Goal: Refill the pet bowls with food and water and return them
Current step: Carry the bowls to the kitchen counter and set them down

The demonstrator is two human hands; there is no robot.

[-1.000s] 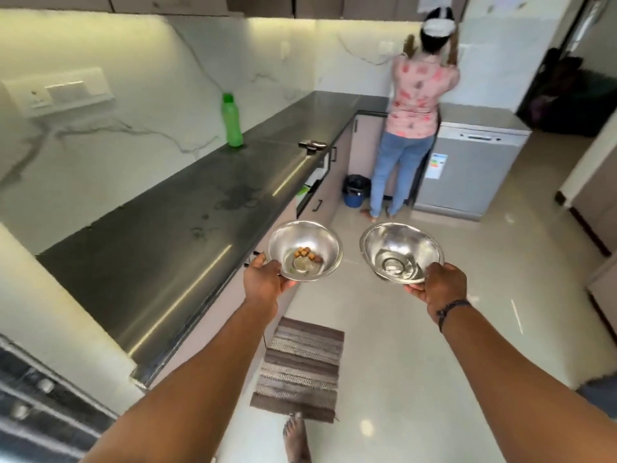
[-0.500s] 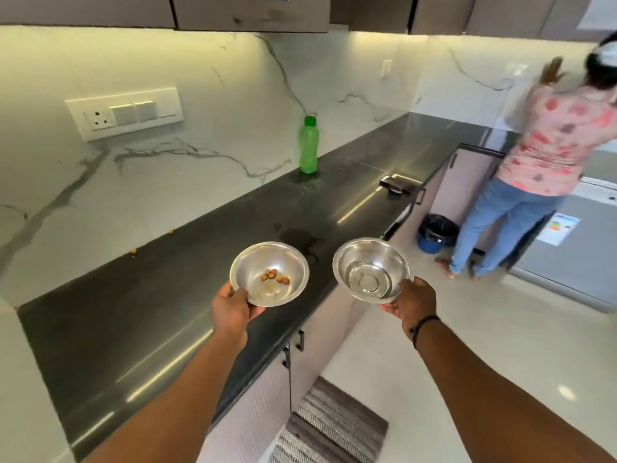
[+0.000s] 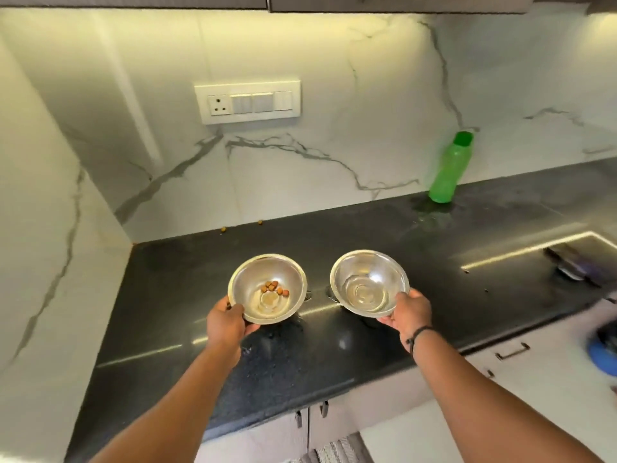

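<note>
Each hand, left (image 3: 227, 324) and right (image 3: 405, 312), grasps one bowl (image 3: 267, 289) (image 3: 369, 282) by its rim above the bench (image 3: 434, 262); such one-sided grips risk tipping, spilling kibble (image 3: 274, 287).

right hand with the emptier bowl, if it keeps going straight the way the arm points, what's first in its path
Probably nothing on the dark countertop: the right hand, holding the steel bowl, points toward the marble backsplash, and that stretch looks free. The green bottle stands well off to the right. Depth is hard to judge.
</note>
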